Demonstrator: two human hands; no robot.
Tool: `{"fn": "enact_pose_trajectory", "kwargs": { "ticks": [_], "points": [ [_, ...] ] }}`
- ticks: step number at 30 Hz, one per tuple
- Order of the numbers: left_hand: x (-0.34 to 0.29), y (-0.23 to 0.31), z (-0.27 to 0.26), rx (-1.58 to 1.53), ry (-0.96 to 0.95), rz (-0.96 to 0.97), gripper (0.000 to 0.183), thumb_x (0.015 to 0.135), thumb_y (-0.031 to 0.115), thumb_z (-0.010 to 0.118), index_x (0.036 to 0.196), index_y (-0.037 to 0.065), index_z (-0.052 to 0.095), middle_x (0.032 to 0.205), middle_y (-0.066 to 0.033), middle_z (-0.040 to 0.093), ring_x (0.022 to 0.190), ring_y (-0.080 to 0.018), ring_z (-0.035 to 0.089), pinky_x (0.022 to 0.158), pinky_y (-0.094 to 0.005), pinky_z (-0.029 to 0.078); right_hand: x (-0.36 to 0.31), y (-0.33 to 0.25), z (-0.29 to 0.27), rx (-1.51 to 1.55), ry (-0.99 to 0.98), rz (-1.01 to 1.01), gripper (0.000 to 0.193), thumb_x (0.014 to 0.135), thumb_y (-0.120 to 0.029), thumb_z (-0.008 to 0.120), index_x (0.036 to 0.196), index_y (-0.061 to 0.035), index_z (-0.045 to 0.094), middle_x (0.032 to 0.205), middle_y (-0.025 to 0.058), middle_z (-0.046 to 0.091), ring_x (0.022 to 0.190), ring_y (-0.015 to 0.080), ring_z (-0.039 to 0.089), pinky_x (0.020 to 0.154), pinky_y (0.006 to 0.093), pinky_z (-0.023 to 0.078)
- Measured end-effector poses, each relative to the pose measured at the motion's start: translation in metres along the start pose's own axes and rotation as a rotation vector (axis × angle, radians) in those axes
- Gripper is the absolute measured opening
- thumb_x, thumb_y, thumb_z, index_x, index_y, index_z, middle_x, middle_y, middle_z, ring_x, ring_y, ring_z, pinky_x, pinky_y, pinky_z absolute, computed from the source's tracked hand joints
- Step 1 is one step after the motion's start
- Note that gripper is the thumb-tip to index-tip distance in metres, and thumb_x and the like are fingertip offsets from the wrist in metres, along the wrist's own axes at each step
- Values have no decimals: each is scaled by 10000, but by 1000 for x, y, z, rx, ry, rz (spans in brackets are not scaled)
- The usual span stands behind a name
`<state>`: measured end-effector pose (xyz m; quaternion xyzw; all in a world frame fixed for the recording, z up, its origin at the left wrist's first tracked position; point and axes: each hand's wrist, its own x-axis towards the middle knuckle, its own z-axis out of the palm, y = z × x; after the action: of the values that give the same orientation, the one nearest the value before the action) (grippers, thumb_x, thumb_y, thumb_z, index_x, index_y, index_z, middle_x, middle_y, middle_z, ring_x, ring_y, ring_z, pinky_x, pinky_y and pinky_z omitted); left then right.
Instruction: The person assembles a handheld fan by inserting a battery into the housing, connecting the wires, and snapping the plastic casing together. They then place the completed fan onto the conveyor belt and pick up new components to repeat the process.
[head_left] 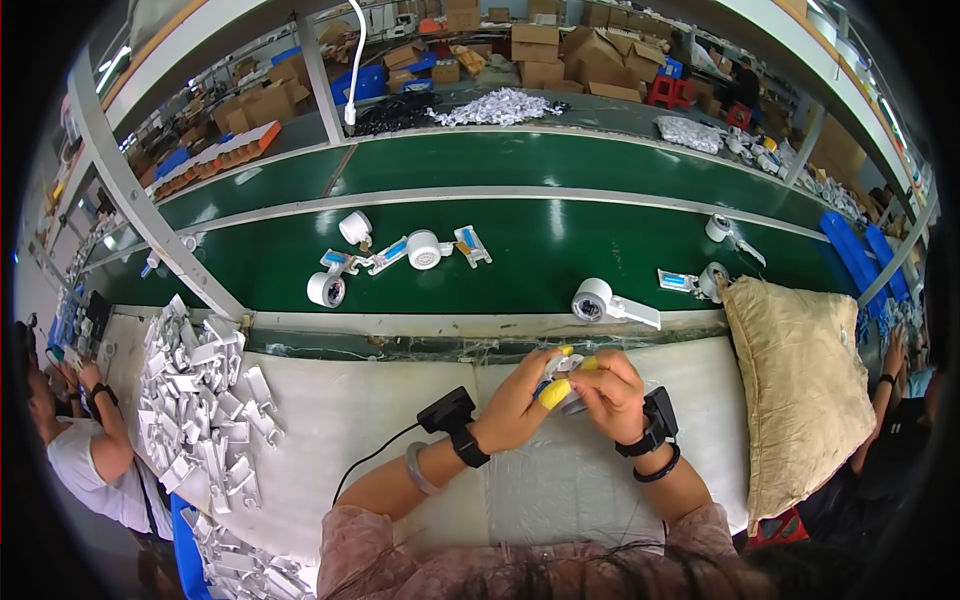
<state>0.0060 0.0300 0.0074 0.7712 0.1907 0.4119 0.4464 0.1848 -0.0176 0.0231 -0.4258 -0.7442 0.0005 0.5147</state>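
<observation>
Over the near edge of the pale worktop, my left hand (518,400) and my right hand (612,398) meet with fingers closed round a small white plastic part (567,366). A bit of blue shows on it beside the left fingers, and my fingers cover most of the rest. Yellow covers sit on some fingertips of both hands. The right thumb and index finger pinch close together at the part. Beyond my hands, on the green belt, lies a white unit with a round head and a handle (593,300).
Several similar round-headed white units (424,250) lie on the green belt (500,285). White plastic shells (200,400) are heaped on the left, above a blue bin (188,550). A stuffed beige sack (800,400) stands at right. Other people work at both sides.
</observation>
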Motion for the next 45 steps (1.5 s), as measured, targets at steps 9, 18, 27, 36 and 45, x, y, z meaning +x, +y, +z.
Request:
{"fn": "enact_pose_trajectory", "kwargs": {
  "ticks": [9,18,27,36,45],
  "points": [
    [-3,5,0,2,10,-168,284,901,85,491,1170,-5,473,1049,-201,538,954,-387,552,823,-403,449,-2,-5,5,-16,0,31,213,685,17,745,863,-85,688,831,80,568,731,268,565,625,350,463],
    [-1,3,0,2,-32,-241,271,880,56,480,1144,-5,478,998,-212,529,918,-412,533,784,-423,440,2,-14,10,-169,17,-44,237,688,-12,751,896,-64,649,837,91,578,727,286,571,615,369,465],
    [9,-7,-15,-342,22,-490,322,1000,273,396,1184,30,499,904,-60,616,664,-119,605,547,-253,498,12,24,-19,-92,-106,163,115,787,-64,709,856,-28,624,748,106,637,625,255,598,590,343,473],
    [72,-82,-44,-749,102,-761,405,983,409,424,1049,37,570,836,-109,628,661,-187,650,520,-327,563,20,120,-12,-498,-443,633,596,761,-150,706,1272,-22,427,997,222,644,881,385,638,747,464,513],
    [108,-165,-91,548,589,-217,527,857,142,595,1309,-64,420,1338,-250,427,1273,-409,375,1086,-440,283,57,112,34,-79,-414,370,746,821,-91,674,1438,-23,259,1353,245,446,1136,372,550,900,409,489]
  ]
}}
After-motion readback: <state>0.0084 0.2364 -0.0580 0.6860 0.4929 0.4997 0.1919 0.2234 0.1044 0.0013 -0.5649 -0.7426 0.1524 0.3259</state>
